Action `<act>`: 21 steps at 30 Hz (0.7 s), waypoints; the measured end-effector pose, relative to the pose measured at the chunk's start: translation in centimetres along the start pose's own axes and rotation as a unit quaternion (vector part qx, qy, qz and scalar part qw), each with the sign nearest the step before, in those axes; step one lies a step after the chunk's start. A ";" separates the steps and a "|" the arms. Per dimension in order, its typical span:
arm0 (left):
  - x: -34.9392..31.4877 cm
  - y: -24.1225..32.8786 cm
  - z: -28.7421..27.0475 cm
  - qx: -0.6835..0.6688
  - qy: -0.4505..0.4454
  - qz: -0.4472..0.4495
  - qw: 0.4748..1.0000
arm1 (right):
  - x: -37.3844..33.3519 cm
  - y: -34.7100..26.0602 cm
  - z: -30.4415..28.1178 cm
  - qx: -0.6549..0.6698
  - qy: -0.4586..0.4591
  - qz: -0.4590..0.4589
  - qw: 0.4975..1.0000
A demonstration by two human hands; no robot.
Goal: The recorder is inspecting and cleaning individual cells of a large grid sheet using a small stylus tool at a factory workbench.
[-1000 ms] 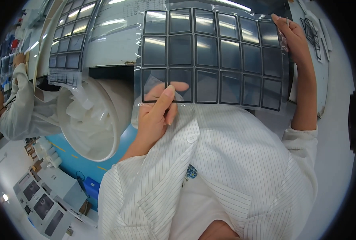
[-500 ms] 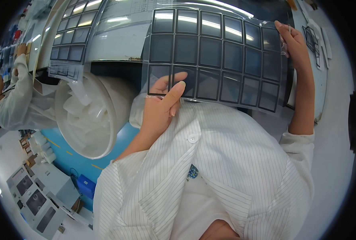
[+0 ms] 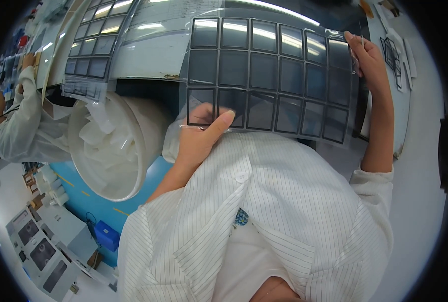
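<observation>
Our left hand (image 3: 198, 140) pinches the near-left corner and our right hand (image 3: 369, 61) the far-right corner of the panelled sheet (image 3: 264, 70) (long axis left to right).

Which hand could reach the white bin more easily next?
Probably the left hand: it's nearer the bin, holding the panelled sheet at lower left; the right hand grips its upper right corner.

clear sheet of dark-framed panes (image 3: 263, 70), held by the person (image 3: 284, 176) before me: left hand (image 3: 199, 138) pinching near its lower left corner, right hand (image 3: 370, 61) its upper right; white bin (image 3: 154, 118) nearby, containing pale scraps (image 3: 103, 143).
</observation>
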State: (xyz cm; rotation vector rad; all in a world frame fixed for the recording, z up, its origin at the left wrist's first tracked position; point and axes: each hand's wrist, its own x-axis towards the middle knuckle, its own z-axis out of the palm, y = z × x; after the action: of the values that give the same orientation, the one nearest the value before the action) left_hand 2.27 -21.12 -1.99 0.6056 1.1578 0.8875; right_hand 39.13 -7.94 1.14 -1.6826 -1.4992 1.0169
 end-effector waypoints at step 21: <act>1.5 -2.7 -0.6 -0.047 -0.042 0.054 0.997 | 1.2 2.0 0.0 0.051 0.007 0.004 0.999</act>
State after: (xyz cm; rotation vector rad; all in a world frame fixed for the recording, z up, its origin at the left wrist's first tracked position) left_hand 2.69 -21.28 -5.12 0.6282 1.0091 0.9930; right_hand 40.09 -7.02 -0.73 -1.6222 -1.4092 1.0643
